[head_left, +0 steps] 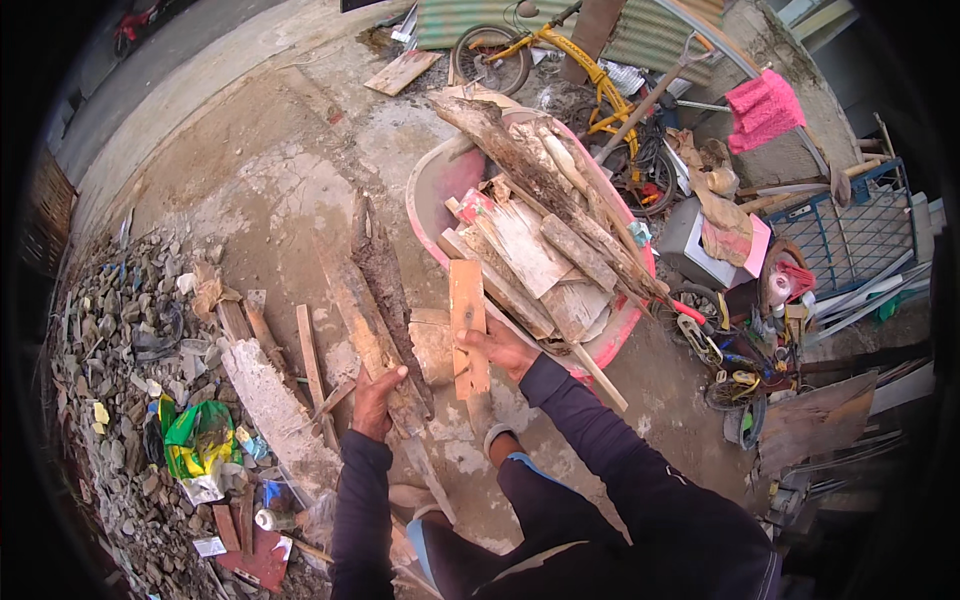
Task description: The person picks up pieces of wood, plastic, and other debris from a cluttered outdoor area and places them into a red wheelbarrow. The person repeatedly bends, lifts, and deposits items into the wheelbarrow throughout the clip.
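Two hands are occupied, each with its own piece of scrap wood. Left hand point(375, 400) is wrapped around the near end of a long rotted plank point(370, 335), which slants away over the concrete ground point(280, 190); whether the far end rests on the ground cannot be told. Right hand point(505, 350) grips a short orange-brown board point(467, 325) by its edge, upright, just beside the near rim of the pink wheelbarrow point(440, 180).

Risks, as judged from here:
- Plank surface looks splintered and crumbly. Bare palms; splinters or a hidden nail are likely hazards.
- One-handed hold at the extreme end of a long piece gives poor leverage. It could twist free and drop toward the feet below.
- Loose slats point(310, 365) lie on the ground beside the left hand; a trip hazard.

Wheelbarrow load: timber pile point(545, 220) is heaped above the rim, several long pieces overhanging. Adding more may cause a slide off the far edge, or tip the barrow.

Farther off: rubble heap point(110, 330) at the left edge, yellow bicycle point(580, 70) and assorted clutter beyond the barrow.
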Available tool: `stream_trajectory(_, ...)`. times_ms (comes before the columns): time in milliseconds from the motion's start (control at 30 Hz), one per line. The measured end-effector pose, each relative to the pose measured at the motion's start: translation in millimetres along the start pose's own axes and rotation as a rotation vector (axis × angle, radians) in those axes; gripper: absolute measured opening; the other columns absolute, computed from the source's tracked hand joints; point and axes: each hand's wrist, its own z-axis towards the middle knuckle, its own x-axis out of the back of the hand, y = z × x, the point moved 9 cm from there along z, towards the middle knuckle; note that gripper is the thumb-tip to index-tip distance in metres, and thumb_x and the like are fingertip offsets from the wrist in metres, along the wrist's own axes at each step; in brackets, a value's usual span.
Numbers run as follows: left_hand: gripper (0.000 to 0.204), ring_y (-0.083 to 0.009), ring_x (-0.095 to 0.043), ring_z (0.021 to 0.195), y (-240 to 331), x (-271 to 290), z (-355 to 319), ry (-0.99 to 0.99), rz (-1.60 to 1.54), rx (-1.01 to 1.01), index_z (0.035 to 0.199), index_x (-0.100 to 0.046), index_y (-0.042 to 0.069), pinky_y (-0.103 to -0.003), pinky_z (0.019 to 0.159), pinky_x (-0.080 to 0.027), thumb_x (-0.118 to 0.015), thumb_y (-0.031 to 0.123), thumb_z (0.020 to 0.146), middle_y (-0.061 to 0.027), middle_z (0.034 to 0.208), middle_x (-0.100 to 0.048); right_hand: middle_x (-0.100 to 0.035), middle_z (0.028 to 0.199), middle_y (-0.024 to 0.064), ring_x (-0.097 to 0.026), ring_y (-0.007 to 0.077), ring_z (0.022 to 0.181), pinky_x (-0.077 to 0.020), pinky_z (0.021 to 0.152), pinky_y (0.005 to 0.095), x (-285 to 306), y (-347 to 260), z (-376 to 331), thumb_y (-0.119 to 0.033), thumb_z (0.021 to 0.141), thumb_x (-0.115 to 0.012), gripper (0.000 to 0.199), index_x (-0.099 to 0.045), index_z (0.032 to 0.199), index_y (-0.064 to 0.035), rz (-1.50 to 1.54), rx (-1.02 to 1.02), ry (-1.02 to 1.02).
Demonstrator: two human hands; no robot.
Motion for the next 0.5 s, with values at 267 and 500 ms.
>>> stream_trajectory(267,0.044,-0.0208,-0.061,0.084,-35.4,-213.9,164.1,-0.114,-0.203,0.006,0.118,-0.045,0.001,-0.035,0.075,-0.053,-0.066,0.002,0.079,-0.0094,0.099,-0.059,-0.058,0.111,0.0113,-0.058,0.0177,0.098,-0.0485,0.082,0.0315,255.3,-92.5,80.1,-0.022,0.083,-0.064,0.049,-0.049,0.123,0.0030,0.016,-0.061,0.172)
stream_trajectory(500,0.051,-0.0215,-0.060,0.089,-88.7,-248.7,206.9,0.076,-0.197,-0.007,0.122,-0.043,0.001,-0.036,0.077,-0.051,-0.068,0.004,0.078,-0.0086,0.101,-0.059,-0.056,0.119,0.0227,-0.059,0.0314,0.103,-0.0466,0.089,0.0400,473.0,-77.4,63.1,-0.021,0.076,-0.064,0.067,-0.037,0.131,0.0051,-0.522,-0.029,0.831)
